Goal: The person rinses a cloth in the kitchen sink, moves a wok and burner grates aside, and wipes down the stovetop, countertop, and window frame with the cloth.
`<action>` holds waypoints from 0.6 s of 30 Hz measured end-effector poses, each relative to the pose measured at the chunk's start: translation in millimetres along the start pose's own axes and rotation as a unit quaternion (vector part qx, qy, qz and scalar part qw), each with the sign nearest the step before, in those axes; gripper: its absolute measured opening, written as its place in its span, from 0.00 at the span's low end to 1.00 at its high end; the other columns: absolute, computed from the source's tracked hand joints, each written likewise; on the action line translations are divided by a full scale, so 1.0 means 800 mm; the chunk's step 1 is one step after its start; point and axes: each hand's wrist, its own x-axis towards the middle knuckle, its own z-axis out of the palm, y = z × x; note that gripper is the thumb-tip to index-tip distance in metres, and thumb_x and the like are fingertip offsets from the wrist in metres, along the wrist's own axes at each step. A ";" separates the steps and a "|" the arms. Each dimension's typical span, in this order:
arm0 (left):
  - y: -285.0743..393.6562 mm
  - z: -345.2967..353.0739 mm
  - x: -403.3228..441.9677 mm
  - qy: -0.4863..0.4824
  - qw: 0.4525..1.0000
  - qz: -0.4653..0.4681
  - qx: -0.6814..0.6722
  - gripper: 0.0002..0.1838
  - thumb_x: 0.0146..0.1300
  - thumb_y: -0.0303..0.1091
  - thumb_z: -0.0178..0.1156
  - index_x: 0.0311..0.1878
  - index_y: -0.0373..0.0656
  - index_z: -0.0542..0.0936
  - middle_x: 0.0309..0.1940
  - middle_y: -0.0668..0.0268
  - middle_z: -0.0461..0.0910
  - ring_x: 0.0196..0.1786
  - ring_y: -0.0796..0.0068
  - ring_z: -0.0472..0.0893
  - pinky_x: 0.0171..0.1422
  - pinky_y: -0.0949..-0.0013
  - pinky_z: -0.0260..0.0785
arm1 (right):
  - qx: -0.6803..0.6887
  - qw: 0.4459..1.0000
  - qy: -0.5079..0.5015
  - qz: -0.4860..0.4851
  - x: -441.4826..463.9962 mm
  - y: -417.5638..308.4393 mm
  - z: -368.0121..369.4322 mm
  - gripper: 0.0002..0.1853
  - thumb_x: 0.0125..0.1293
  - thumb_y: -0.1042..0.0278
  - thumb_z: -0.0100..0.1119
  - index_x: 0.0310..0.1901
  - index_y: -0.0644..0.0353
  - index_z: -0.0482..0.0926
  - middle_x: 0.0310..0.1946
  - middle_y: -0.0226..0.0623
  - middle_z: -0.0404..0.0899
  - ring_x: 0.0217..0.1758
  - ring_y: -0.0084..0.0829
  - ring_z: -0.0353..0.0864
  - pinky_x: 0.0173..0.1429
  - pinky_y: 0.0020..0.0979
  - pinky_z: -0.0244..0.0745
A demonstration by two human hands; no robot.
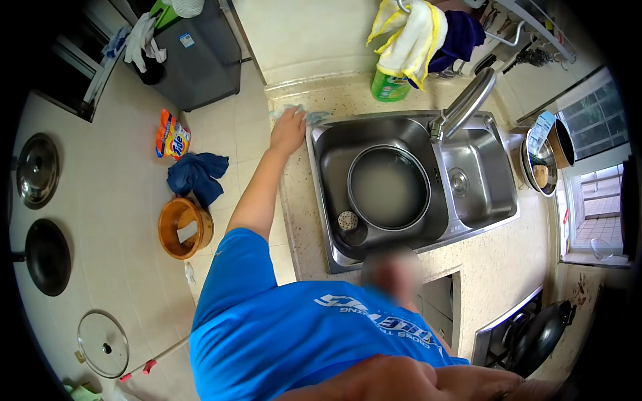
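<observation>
At the far left corner of the counter, my left hand [289, 130] presses down on a thin pale cloth [315, 116], parts of which stick out past the fingers. The hand is just outside the left rim of the steel double sink [321, 200]. In the larger basin stands a round metal basin [389, 187] of cloudy water, with a perforated drain piece [348, 220] beside it. A blurred skin-coloured shape close to my shirt, at the sink's front edge, seems to be my right hand [396, 275]; its fingers cannot be made out.
The tap [461, 107] leans over the sink divider. A green container [390, 87] stands behind, under hanging towels [414, 40]. Stacked bowls [539, 160] are at the right, a black wok [543, 337] on the stove. A wooden bucket [170, 227] and a Tide bag [174, 137] sit left.
</observation>
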 end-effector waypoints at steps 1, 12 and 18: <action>0.002 -0.009 -0.015 0.001 1.000 0.003 0.002 0.16 0.59 0.31 0.54 0.51 0.43 0.78 0.56 0.50 0.72 0.57 0.50 0.72 0.61 0.55 0.66 | 0.009 1.000 0.003 0.006 0.007 -0.012 -0.003 0.11 0.48 0.75 0.65 0.22 0.52 0.70 0.16 0.30 0.69 0.19 0.35 0.71 0.23 0.36 0.66; 0.175 -0.101 -0.321 -0.148 0.987 0.068 0.006 0.28 0.58 0.31 0.56 0.64 0.41 0.66 0.63 0.48 0.63 0.67 0.48 0.63 0.69 0.51 0.56 | -0.066 0.982 0.103 -0.145 0.013 -0.014 -0.006 0.09 0.51 0.72 0.62 0.20 0.56 0.71 0.13 0.34 0.69 0.17 0.36 0.72 0.23 0.35 0.67; 0.188 -0.120 -0.368 -0.175 0.974 0.138 -0.032 0.30 0.57 0.28 0.56 0.65 0.46 0.66 0.63 0.48 0.64 0.67 0.48 0.63 0.69 0.48 0.56 | -0.034 0.989 0.121 -0.080 0.011 -0.018 0.000 0.09 0.52 0.70 0.62 0.19 0.57 0.72 0.13 0.36 0.70 0.18 0.38 0.73 0.23 0.37 0.67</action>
